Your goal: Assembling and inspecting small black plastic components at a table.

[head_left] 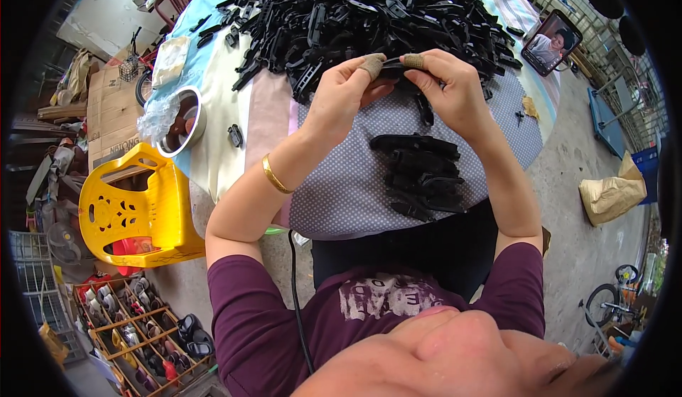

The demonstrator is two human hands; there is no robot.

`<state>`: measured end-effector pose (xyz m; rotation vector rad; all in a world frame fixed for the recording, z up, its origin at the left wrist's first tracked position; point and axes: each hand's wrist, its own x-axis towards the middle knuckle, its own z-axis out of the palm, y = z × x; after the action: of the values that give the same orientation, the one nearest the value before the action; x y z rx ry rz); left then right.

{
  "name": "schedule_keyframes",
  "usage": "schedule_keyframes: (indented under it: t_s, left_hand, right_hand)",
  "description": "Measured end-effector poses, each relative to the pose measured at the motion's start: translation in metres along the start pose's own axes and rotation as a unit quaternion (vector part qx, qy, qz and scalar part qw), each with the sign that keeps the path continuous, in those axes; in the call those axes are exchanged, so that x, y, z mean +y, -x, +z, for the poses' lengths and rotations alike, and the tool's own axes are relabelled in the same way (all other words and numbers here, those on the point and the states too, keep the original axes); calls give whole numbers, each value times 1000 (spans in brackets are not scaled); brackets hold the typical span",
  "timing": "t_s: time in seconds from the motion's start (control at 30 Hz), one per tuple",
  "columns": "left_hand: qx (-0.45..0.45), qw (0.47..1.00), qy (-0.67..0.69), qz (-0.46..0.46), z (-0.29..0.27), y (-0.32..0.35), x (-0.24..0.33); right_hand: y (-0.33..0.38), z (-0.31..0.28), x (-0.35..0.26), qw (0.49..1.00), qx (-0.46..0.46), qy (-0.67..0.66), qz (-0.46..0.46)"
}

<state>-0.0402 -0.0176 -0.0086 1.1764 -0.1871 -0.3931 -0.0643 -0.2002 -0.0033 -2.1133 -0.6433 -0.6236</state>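
My left hand (344, 88) and my right hand (449, 88) meet over the near edge of a big heap of black plastic parts (355, 24). Between them they pinch one slim black plastic part (392, 69), mostly covered by my fingers. Tan covers wrap a fingertip on each hand. Closer to my body, several similar black parts (423, 177) lie grouped in a rough column on the dotted grey cloth (334, 198). One single part (424, 109) rests just below my hands.
A white bowl (199, 127) with round brown things and a plastic bag sits at the table's left edge. Beside it stands a yellow plastic chair (177, 219). A phone (552, 42) is propped at the right. A shoe rack (142, 333) is on the floor, lower left.
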Motion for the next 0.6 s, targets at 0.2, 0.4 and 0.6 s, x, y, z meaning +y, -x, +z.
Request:
schedule_keyframes:
  t_s: [0.2, 0.4, 0.6]
  left_hand:
    - [-36, 986, -135, 90, 0, 2, -5]
    - [-37, 957, -250, 141, 0, 1, 6]
    - [-46, 925, -308, 219, 4, 4, 4]
  right_hand:
    - [6, 11, -2, 998, 45, 25, -33]
    - [0, -7, 0, 988, 68, 129, -60]
    - [2, -14, 2, 996, -77, -27, 24]
